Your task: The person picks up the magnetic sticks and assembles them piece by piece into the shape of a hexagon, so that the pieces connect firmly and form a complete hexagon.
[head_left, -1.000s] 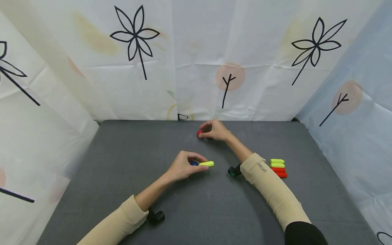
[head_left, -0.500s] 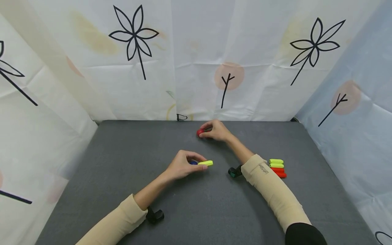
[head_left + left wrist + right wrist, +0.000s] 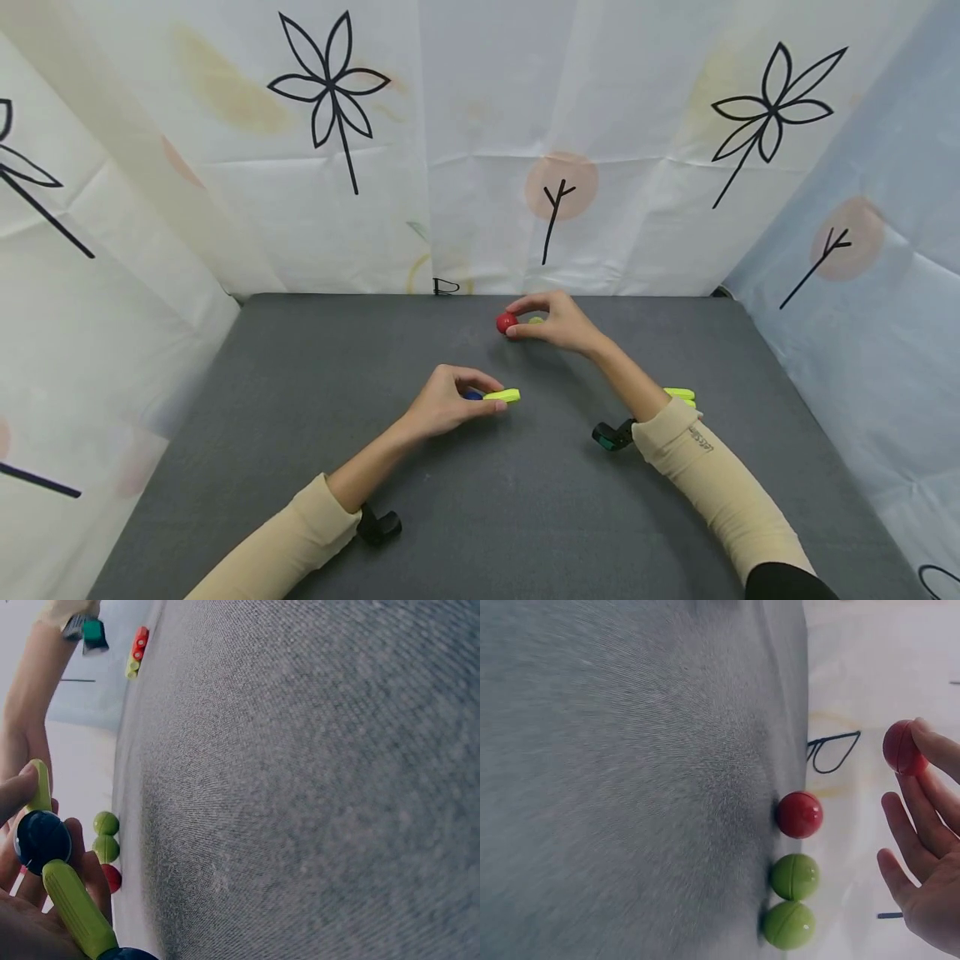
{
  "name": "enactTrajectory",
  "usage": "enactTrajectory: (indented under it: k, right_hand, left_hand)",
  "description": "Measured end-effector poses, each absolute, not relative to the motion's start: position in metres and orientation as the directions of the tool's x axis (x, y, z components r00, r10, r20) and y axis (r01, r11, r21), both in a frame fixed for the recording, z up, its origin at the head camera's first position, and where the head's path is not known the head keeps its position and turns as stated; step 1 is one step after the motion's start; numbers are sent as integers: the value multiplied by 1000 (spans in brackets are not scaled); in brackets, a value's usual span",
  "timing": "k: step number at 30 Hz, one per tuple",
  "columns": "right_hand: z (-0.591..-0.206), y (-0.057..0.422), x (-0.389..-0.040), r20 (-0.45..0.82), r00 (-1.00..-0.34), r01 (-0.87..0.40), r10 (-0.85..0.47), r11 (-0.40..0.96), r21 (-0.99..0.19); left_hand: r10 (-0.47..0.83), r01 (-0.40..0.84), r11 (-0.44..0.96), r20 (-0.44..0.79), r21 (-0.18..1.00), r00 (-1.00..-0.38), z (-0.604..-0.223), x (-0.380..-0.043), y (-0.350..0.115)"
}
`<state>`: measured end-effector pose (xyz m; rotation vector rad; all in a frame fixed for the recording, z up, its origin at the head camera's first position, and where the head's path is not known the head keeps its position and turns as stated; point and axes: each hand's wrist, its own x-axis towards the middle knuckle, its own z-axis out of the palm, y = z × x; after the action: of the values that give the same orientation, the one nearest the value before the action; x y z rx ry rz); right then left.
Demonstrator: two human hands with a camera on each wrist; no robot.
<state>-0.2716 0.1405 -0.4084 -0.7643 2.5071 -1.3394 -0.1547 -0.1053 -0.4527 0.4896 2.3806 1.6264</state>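
Observation:
My left hand (image 3: 446, 404) grips a chain of toy pieces: a yellow-green rod (image 3: 39, 787), a dark blue ball (image 3: 43, 841), a second yellow-green rod (image 3: 76, 909) and another dark blue ball (image 3: 129, 955). The thumb lies against the first rod. Farther back, my right hand (image 3: 566, 323) pinches a red ball (image 3: 904, 748) between thumb and fingertips, raised above the table. Below it, a second red ball (image 3: 799, 814) and two green balls, a nearer-to-red one (image 3: 795, 877) and an outer one (image 3: 789, 925), rest in a row on the grey surface.
Yellow-green rods (image 3: 680, 393) lie at the right, partly covered by the right sleeve; red rods (image 3: 140, 641) beside them show in the left wrist view. A white patterned curtain (image 3: 480, 150) rises at the back edge of the grey table (image 3: 337, 333).
My right hand has lifted and shifted to the right with the red ball, uncovering a green ball behind the fingers. Its sleeve now covers the red rods. The left hand has stayed nearly still.

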Motion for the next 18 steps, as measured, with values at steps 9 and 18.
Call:
enactTrajectory:
  k: [9, 18]
  right_hand:
    - [-400, 170, -227, 71, -832, -367, -551, 448, -815]
    - [-412, 181, -188, 50, -783, -373, -620, 402, -836]
  left_hand:
    - [387, 165, 329, 27, 930, -922, -454, -153, -106]
    - [384, 159, 330, 21, 930, -923, -454, -152, -104]
